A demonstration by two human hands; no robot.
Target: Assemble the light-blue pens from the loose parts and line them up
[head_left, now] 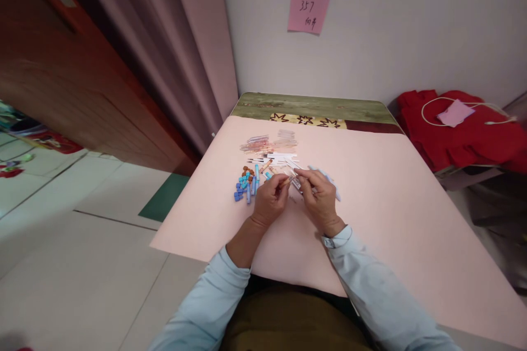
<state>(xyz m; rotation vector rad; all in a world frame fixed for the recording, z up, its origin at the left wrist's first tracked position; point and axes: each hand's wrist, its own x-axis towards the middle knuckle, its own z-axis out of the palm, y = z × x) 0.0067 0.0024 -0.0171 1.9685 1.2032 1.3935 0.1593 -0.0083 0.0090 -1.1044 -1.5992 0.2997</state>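
My left hand (272,196) is closed in a pinch close to the table. Just to its right, my right hand (319,194) is closed too, thumb against forefinger. Slim, pale pieces show between the two sets of fingertips, but their kind is too small to tell. Left of my left hand lie small blue, teal and brown caps (245,176) and several blue pen-like barrels (248,193). Beyond my hands are white sticks with dark tips (284,157). Behind those rest brownish slim tubes (256,145) and clear-looking ones (287,135). Light blue pieces (332,180) are partly hidden by my right hand.
Pale pink paper (382,219) covers most of the table, whose green patterned top (313,103) shows at the back. A wall with a pink note (310,4) stands behind. Red cloth (461,142) with a white cable lies at right; a curtain (197,38) hangs at left.
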